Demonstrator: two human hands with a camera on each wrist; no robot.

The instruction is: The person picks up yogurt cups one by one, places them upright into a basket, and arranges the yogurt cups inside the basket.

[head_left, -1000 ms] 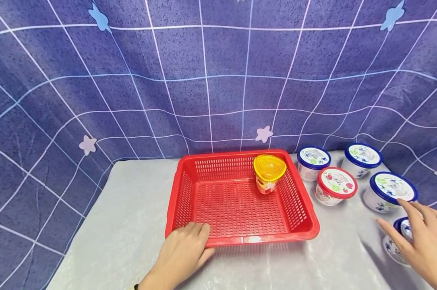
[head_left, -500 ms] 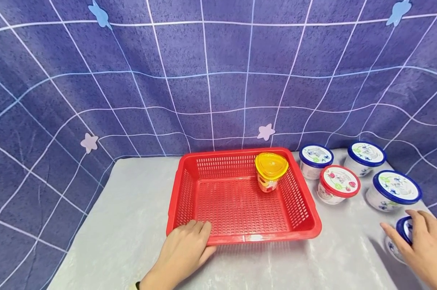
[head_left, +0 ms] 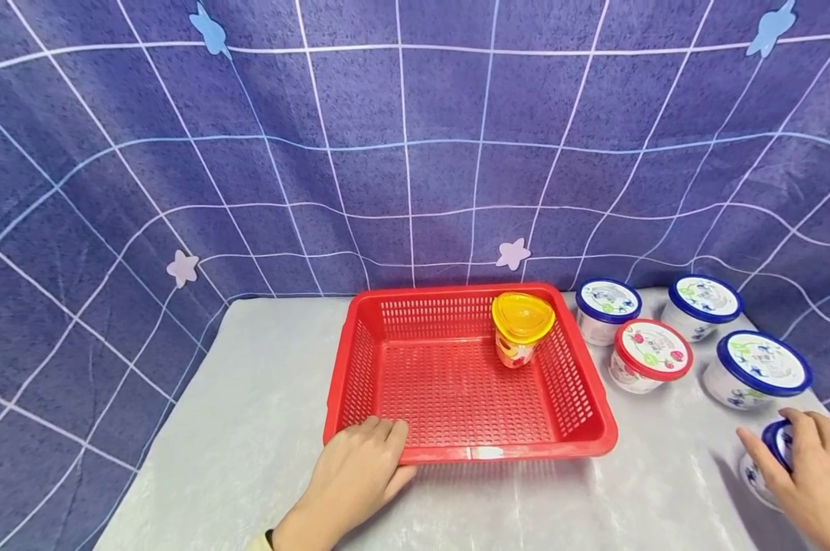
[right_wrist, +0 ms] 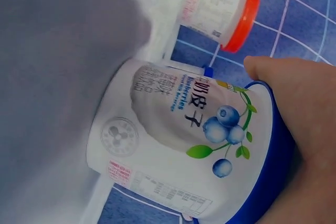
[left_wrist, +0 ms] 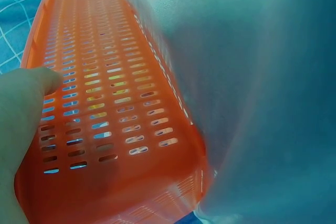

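My left hand [head_left: 356, 471] grips the near left rim of a red plastic basket [head_left: 486, 453]; its fingers go over the rim and the thumb [left_wrist: 50, 80] lies on the perforated outer wall. Inside the basket, at the back right, stands a cup with a yellow lid [head_left: 522, 317]. At the right edge of the table, my right hand [head_left: 817, 478] is spread over a white tub [head_left: 757, 482] with a blue lid and blueberry print [right_wrist: 226, 124]. The thumb extends past the lid on the near side; the far fingers' contact is partly hidden.
Right of the basket stand several lidded tubs: a red-lidded tub [head_left: 652, 352], a small blue-lidded tub [head_left: 607, 302], a back tub [head_left: 704, 300] and a large blue-lidded tub [head_left: 759, 367]. A purple-blue gridded cloth [head_left: 442, 176] hangs behind the grey-white table [head_left: 249, 428].
My right hand has come down and closer around the blue-lidded tub at the near right. The left hand stays on the basket rim. The whole head view has shifted slightly.
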